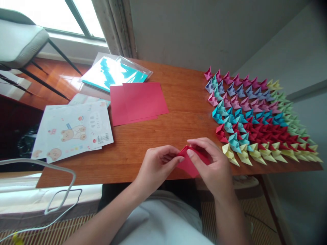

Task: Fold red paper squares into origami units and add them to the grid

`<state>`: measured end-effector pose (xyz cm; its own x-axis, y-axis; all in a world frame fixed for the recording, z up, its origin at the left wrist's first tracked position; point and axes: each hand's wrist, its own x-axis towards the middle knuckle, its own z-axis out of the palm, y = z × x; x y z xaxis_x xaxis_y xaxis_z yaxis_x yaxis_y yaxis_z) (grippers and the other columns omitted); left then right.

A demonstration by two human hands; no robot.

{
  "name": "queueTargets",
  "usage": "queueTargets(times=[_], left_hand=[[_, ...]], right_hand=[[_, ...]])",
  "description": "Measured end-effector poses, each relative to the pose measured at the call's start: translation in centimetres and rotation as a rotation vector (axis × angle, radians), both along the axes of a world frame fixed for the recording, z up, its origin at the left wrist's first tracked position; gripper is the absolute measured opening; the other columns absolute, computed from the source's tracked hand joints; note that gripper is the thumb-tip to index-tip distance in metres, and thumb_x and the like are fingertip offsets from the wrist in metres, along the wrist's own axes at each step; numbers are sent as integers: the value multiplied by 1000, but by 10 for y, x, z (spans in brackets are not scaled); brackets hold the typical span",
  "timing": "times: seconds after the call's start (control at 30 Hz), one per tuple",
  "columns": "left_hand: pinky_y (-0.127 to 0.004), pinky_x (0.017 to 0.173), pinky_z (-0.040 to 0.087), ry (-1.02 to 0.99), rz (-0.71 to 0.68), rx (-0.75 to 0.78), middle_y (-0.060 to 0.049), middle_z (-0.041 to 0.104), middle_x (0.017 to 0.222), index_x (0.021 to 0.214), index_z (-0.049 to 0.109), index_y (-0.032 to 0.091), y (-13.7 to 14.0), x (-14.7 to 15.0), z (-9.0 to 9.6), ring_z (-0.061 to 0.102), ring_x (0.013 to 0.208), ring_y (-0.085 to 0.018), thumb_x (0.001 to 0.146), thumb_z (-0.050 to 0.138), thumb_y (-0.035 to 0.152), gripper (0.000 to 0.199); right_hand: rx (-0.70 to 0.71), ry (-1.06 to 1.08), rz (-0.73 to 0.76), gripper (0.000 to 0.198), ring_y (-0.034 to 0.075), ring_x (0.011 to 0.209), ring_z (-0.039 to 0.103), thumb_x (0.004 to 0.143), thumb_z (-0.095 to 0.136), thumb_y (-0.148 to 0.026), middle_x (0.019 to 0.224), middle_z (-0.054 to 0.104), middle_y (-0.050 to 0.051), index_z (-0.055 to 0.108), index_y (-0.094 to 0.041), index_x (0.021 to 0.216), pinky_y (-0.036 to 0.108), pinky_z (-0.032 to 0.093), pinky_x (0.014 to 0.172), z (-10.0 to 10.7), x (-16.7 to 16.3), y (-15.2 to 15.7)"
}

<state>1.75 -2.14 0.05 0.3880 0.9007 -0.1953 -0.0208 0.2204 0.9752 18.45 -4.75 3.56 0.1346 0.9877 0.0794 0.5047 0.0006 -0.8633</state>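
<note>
Between my two hands is a partly folded piece of red paper (pixel 190 165), held just above the table's front edge. My left hand (pixel 159 163) pinches its left corner between thumb and fingers. My right hand (pixel 211 161) grips its upper right part, with the thumb pressed on the near face and the fingers behind. The fingers hide part of the folds. Beyond my hands to the left, flat red sheets (pixel 139 102) lie overlapping on the table. Close to my right hand stand rows of folded paper figures (pixel 255 131) in pink, purple, blue, red, green and yellow.
On the wooden table (pixel 184 98), a glossy teal pack (pixel 114 75) lies at the back left. Printed bear sheets (pixel 76 129) overlap the left edge. A white cable (pixel 68 190) loops at lower left. A chair (pixel 22 42) stands by the window; walls border the back and right.
</note>
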Motion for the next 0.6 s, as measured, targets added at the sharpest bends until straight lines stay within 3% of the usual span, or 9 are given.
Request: queueTargets(times=[0.2, 0.4, 0.6], left_hand=[[-21, 66, 55, 117, -21, 163, -3, 78, 78, 85, 77, 15, 3, 0, 3, 70, 69, -15, 86, 72, 22, 8], [-18, 64, 53, 190, 1, 304, 1, 78, 77, 87, 77, 18, 3, -2, 0, 71, 66, -12, 86, 73, 18, 4], [-18, 63, 52, 193, -15, 307, 1, 78, 77, 86, 77, 18, 5, -2, 3, 70, 66, -12, 88, 71, 20, 6]], right_hand=[[-86, 59, 160, 10, 18, 93, 69, 92, 66, -27, 99, 76, 2, 75, -26, 95, 28, 54, 83, -4, 13, 7], [-82, 78, 132, 10, 16, 89, 69, 93, 65, -28, 96, 75, 1, 75, -26, 93, 26, 54, 80, -5, 12, 7], [-61, 109, 131, 9, 17, 91, 69, 93, 65, -27, 96, 74, 2, 75, -26, 94, 27, 54, 80, -5, 11, 8]])
